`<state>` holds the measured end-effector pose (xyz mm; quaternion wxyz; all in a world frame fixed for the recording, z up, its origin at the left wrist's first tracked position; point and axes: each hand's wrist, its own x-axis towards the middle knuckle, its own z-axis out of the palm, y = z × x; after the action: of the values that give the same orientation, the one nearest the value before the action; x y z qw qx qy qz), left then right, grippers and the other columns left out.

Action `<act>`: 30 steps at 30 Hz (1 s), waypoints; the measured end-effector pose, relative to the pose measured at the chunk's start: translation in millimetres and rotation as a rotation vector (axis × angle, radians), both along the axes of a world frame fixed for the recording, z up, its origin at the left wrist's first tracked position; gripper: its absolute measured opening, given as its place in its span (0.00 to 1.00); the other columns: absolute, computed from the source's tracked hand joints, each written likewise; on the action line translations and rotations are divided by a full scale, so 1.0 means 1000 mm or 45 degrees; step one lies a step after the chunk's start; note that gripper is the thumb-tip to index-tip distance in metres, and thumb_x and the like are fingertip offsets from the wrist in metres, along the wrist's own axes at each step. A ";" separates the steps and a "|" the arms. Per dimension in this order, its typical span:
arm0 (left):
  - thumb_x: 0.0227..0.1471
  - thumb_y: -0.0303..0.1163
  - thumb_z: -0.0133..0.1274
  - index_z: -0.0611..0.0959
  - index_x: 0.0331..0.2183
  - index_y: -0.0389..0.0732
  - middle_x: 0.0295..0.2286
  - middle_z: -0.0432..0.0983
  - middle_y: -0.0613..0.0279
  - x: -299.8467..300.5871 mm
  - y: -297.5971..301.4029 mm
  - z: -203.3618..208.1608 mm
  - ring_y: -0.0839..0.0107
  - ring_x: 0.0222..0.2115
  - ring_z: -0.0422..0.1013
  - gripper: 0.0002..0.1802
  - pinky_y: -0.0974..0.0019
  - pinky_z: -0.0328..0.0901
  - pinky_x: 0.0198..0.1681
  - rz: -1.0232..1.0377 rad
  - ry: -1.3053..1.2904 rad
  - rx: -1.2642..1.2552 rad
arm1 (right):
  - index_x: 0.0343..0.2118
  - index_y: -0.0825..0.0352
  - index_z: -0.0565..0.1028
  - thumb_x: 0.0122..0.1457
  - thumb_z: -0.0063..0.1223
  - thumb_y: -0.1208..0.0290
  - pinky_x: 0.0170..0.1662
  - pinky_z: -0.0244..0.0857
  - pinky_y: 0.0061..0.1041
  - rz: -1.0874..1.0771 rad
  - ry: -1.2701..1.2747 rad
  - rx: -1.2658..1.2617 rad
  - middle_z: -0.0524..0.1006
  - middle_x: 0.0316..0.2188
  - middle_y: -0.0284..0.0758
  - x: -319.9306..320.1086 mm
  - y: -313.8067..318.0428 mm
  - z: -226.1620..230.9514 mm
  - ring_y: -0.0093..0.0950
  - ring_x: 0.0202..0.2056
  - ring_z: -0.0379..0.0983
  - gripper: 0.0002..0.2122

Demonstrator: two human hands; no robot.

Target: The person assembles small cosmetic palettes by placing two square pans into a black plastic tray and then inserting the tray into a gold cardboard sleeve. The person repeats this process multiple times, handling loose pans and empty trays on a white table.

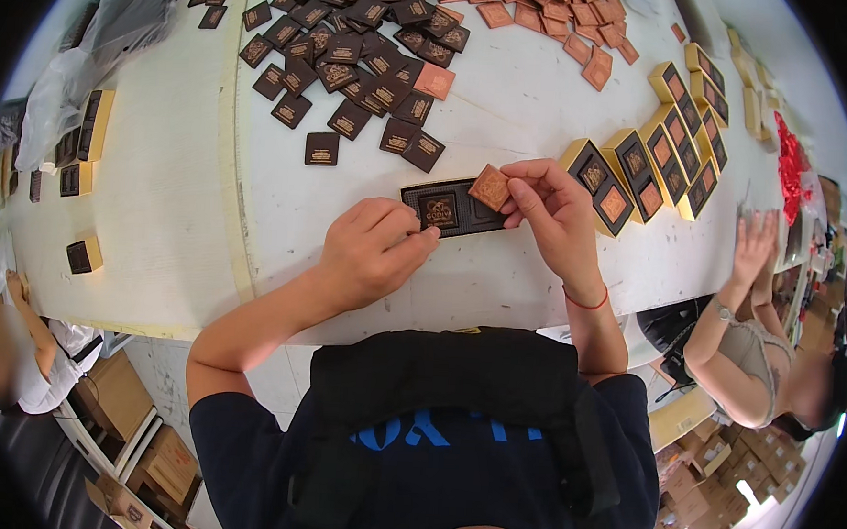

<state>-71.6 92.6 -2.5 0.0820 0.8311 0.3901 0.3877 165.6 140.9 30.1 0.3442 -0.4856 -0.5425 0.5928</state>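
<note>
A shallow black two-compartment tray (462, 226) lies in front of me, tilted slightly. Its left compartment holds a dark square piece (437, 211) with a printed emblem. My right hand (558, 214) pinches a copper-brown embossed square (490, 188) over the right compartment, partly hiding it. At the tray's left end, my left hand (371, 252) has its fingers curled, with the thumb and forefinger at the front edge. Beyond the tray spreads a heap of dark squares (342, 73) with light printing, looking like chocolate squares. A pile of copper-brown squares (551, 17) lies at the far side.
Several gold-edged boxes (630, 170) holding dark and copper-brown squares stand in rows to the right. More boxes (94, 125) are at the table's left. Co-workers are at both sides, one with raised hands (755, 248). The white table (163, 203) has its edge before me.
</note>
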 end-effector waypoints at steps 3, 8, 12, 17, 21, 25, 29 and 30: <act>0.33 0.23 0.67 0.84 0.28 0.43 0.24 0.71 0.67 0.000 0.001 0.001 0.67 0.28 0.72 0.14 0.68 0.67 0.28 -0.013 0.000 -0.014 | 0.44 0.72 0.75 0.66 0.48 0.74 0.30 0.68 0.14 0.022 -0.058 0.017 0.77 0.31 0.30 0.002 -0.001 0.003 0.15 0.31 0.73 0.08; 0.33 0.23 0.67 0.85 0.28 0.43 0.25 0.72 0.67 0.000 0.002 0.002 0.67 0.29 0.72 0.14 0.68 0.68 0.28 -0.022 -0.019 -0.036 | 0.42 0.70 0.77 0.64 0.51 0.76 0.29 0.67 0.16 0.036 -0.180 0.129 0.78 0.31 0.31 0.004 -0.002 0.003 0.17 0.30 0.73 0.07; 0.33 0.23 0.67 0.85 0.28 0.43 0.26 0.72 0.67 -0.001 0.000 0.003 0.67 0.29 0.72 0.13 0.68 0.68 0.28 -0.013 -0.016 -0.054 | 0.40 0.69 0.78 0.57 0.55 0.82 0.29 0.67 0.20 0.129 -0.531 0.611 0.77 0.30 0.34 0.002 -0.004 0.003 0.24 0.29 0.75 0.08; 0.33 0.23 0.68 0.85 0.28 0.43 0.25 0.72 0.67 -0.001 0.001 0.001 0.67 0.28 0.72 0.13 0.68 0.68 0.27 -0.013 -0.021 -0.061 | 0.38 0.67 0.78 0.51 0.59 0.86 0.31 0.70 0.26 0.189 -0.560 0.860 0.76 0.32 0.37 0.004 -0.008 -0.003 0.33 0.30 0.74 0.11; 0.33 0.23 0.68 0.85 0.28 0.43 0.24 0.71 0.67 0.000 0.002 0.005 0.67 0.27 0.71 0.13 0.68 0.68 0.27 -0.014 -0.006 -0.072 | 0.39 0.66 0.79 0.51 0.60 0.84 0.34 0.70 0.26 0.240 -0.547 0.809 0.76 0.33 0.37 0.007 -0.005 0.000 0.32 0.34 0.74 0.12; 0.34 0.23 0.68 0.84 0.28 0.43 0.26 0.75 0.66 -0.001 0.001 0.009 0.65 0.28 0.73 0.13 0.65 0.69 0.29 -0.025 -0.002 -0.097 | 0.38 0.65 0.80 0.50 0.61 0.84 0.36 0.69 0.27 0.256 -0.592 0.819 0.75 0.38 0.37 0.006 -0.003 0.001 0.32 0.38 0.73 0.12; 0.40 0.26 0.66 0.84 0.31 0.43 0.33 0.79 0.66 -0.062 0.008 0.026 0.65 0.34 0.76 0.11 0.64 0.71 0.36 0.172 0.119 0.086 | 0.40 0.63 0.80 0.48 0.61 0.84 0.40 0.69 0.30 0.272 -0.693 0.893 0.74 0.48 0.36 0.007 -0.001 0.003 0.36 0.44 0.72 0.15; 0.44 0.25 0.65 0.84 0.36 0.41 0.37 0.80 0.62 -0.098 0.007 0.031 0.62 0.37 0.75 0.13 0.62 0.71 0.41 0.510 0.033 -0.068 | 0.43 0.63 0.79 0.48 0.62 0.82 0.45 0.67 0.33 0.330 -0.723 1.028 0.72 0.52 0.35 0.008 -0.001 0.000 0.37 0.48 0.71 0.17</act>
<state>-169.2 99.7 29.0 0.0202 0.7394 0.5589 0.3748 174.0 140.3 29.9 0.2670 -0.3847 -0.8562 0.2182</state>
